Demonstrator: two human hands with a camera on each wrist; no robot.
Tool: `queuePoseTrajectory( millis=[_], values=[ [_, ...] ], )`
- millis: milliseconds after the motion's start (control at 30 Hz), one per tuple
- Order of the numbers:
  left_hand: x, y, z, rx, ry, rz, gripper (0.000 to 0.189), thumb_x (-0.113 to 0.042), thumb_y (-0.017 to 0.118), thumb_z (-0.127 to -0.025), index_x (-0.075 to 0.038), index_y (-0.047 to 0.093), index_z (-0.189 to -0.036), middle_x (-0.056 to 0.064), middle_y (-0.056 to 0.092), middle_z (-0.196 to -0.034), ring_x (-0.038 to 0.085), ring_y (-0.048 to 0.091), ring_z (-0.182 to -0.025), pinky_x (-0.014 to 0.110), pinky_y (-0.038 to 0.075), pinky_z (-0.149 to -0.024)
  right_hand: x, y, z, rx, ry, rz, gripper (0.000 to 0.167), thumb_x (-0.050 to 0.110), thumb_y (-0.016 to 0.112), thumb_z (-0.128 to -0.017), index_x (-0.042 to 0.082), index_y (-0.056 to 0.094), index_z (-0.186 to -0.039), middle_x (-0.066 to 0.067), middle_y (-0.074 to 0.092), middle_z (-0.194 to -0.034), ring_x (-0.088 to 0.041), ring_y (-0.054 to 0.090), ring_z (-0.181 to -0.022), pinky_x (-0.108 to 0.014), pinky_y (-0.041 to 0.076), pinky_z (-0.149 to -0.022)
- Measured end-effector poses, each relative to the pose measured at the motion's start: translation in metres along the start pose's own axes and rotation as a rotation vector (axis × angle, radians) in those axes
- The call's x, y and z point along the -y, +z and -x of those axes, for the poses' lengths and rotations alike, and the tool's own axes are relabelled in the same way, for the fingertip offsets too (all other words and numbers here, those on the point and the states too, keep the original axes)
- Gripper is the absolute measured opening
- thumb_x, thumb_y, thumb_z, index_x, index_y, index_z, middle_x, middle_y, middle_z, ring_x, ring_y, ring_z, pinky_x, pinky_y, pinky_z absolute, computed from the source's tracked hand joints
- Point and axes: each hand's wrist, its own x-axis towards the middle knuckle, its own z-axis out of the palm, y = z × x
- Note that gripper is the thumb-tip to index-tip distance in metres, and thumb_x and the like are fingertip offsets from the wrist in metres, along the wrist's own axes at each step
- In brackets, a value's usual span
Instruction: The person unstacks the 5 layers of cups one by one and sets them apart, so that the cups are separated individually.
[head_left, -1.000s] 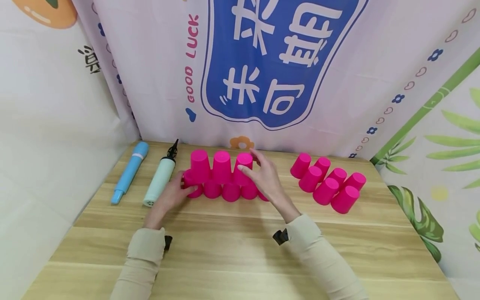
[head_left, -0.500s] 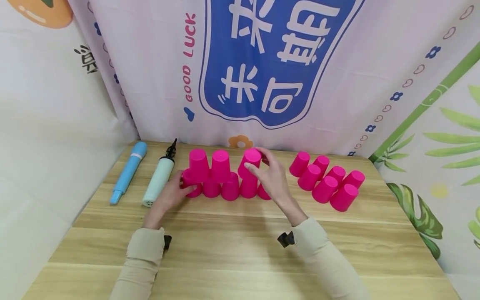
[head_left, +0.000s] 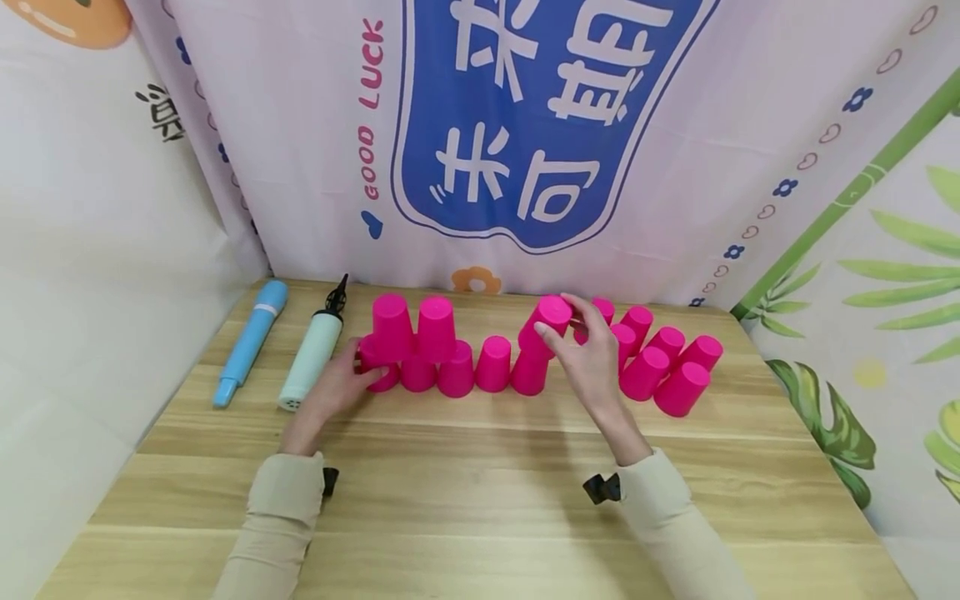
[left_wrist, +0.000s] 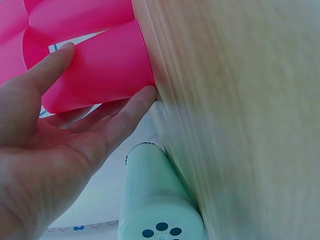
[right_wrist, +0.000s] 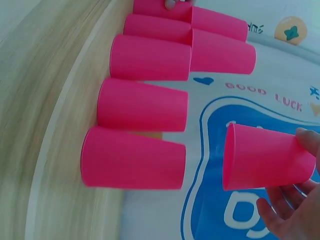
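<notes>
My right hand (head_left: 596, 371) pinches a pink plastic cup (head_left: 546, 323) near its closed end, mouth down. In the right wrist view, this lifted cup (right_wrist: 267, 159) hangs apart from the row, above its right-end cup (right_wrist: 135, 157). My left hand (head_left: 337, 390) holds the leftmost bottom cup (head_left: 378, 379), with thumb and fingers on opposite sides; the left wrist view shows this cup (left_wrist: 102, 70) standing on the table. Two upper cups, one at far left (head_left: 392, 327) and one beside it (head_left: 437, 331), rest on the left part of the upside-down bottom row.
Several more upside-down pink cups (head_left: 681, 390) stand grouped at the right, partly behind the right hand. A pale green hand pump (head_left: 311, 358) and a blue tube-shaped pump (head_left: 251, 342) lie at the left of the wooden table (head_left: 450, 517). A printed curtain (head_left: 300, 167) hangs behind.
My right hand has lifted the third upper cup off the row and carried it rightward, above the right-end bottom cup. The left hand keeps its hold on the leftmost cup. The view has shifted slightly.
</notes>
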Motion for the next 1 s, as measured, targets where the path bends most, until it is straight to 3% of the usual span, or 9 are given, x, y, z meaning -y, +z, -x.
queuePoseTrajectory(
  millis=[167,400,733,1000],
  values=[
    [0.000,-0.002,0.000,-0.003,-0.003,0.003,0.061,-0.018,0.058,-0.096,0.008,0.028,-0.142,0.030,0.045,-0.136,0.046,0.045,-0.125,0.055,0.041,-0.102,-0.012,-0.012,0.003,-0.045,0.017,-0.016,0.054,0.021,0.081,-0.079,0.012,0.060,-0.128,-0.007,0.064,-0.114,-0.019,0.061,-0.102,-0.019,0.051,-0.086],
    [0.001,-0.003,-0.002,-0.005,-0.009,-0.007,0.061,-0.021,0.058,-0.096,0.007,0.028,-0.141,0.030,0.045,-0.137,0.046,0.045,-0.125,0.054,0.041,-0.102,-0.037,-0.025,0.008,-0.081,0.088,0.050,0.056,0.023,0.080,-0.080,0.008,0.058,-0.129,-0.008,0.062,-0.118,-0.020,0.060,-0.104,-0.043,0.051,-0.093],
    [0.001,0.000,-0.001,0.005,-0.015,-0.004,0.060,-0.018,0.057,-0.096,0.007,0.028,-0.142,0.030,0.045,-0.136,0.046,0.045,-0.125,0.054,0.042,-0.102,-0.079,-0.034,0.015,-0.040,0.224,0.212,0.056,0.020,0.077,-0.083,0.002,0.054,-0.130,-0.015,0.059,-0.126,-0.028,0.056,-0.112,-0.042,0.047,-0.097],
    [0.001,0.000,-0.001,0.010,-0.013,-0.001,0.060,-0.020,0.057,-0.096,0.007,0.028,-0.142,0.030,0.045,-0.137,0.046,0.045,-0.125,0.054,0.041,-0.102,-0.093,-0.035,0.019,-0.024,0.293,0.269,0.056,0.023,0.076,-0.083,0.004,0.054,-0.131,-0.015,0.060,-0.123,-0.028,0.055,-0.111,-0.041,0.045,-0.097]
  ],
)
